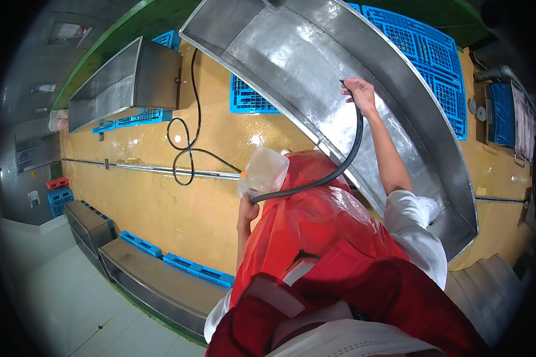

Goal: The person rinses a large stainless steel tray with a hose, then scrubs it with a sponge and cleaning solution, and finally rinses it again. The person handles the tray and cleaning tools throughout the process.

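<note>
Red plastic apron [315,238] fills the lower middle of the view, worn over a white shirt (the sleeve [414,229] shows at the person's right shoulder). From there the right arm reaches up and out over a long steel trough [292,65] that runs slantwise across the upper half of the picture, its inside wet and shiny.

At the end of that arm, the right hand [358,92] is closed around a black hose [351,152], fingers wrapped about it near its end, which rests against the trough's inner wall. The hose bends down from that hand in a curve, crosses in front of the apron and ends at a clear plastic jug [263,171].

Beneath the jug, the left hand [248,208] is raised beside the apron; it touches the jug's underside, but how far the fingers close on it cannot be told from this angle. The jug sits tilted, above the wet yellow floor [161,208].

Blue plastic pallets [423,47] lie under and behind the trough. A second, smaller steel trough [125,80] stands well apart at upper left, with a black cable [187,140] looping over the floor beside it. Low steel benches [155,282] line the floor's lower edge, with blue crates between them.
</note>
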`<state>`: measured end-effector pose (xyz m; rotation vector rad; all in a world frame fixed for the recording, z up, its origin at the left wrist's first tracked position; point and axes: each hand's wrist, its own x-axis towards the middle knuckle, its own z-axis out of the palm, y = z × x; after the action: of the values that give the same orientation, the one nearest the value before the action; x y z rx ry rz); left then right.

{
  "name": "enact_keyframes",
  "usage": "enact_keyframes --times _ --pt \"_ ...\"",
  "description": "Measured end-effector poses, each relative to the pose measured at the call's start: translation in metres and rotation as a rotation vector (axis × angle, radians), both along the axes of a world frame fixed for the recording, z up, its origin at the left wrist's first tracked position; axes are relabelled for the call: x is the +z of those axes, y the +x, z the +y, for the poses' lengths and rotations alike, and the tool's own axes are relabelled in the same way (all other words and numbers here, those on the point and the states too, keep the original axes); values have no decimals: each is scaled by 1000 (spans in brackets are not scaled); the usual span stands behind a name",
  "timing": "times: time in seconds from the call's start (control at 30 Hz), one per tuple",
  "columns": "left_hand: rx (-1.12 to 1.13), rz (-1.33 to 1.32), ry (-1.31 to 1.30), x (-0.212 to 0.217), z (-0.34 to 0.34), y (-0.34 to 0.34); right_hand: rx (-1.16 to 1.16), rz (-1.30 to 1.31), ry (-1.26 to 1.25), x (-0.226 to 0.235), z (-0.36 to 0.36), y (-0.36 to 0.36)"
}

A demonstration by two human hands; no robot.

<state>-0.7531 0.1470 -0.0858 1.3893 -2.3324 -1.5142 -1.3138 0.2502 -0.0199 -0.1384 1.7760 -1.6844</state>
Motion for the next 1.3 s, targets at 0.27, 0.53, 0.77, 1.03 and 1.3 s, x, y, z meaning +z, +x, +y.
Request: enact_keyframes --times 0.27,0.53,0.77,1.03,1.3 --pt "-93 -24 -72 19 19 3 29 76 44 13 27 18" --pt "-82 48 -72 9 67 40 44 100 66 21 88 59" --pt "-24 78 -94 -3 152 101 -137 215 86 14 159 113" --pt "50 98 -64 -20 252 176 -472 191 41 10 276 175" --pt "-33 245 -220 -4 319 205 -611 121 74 -3 395 208"
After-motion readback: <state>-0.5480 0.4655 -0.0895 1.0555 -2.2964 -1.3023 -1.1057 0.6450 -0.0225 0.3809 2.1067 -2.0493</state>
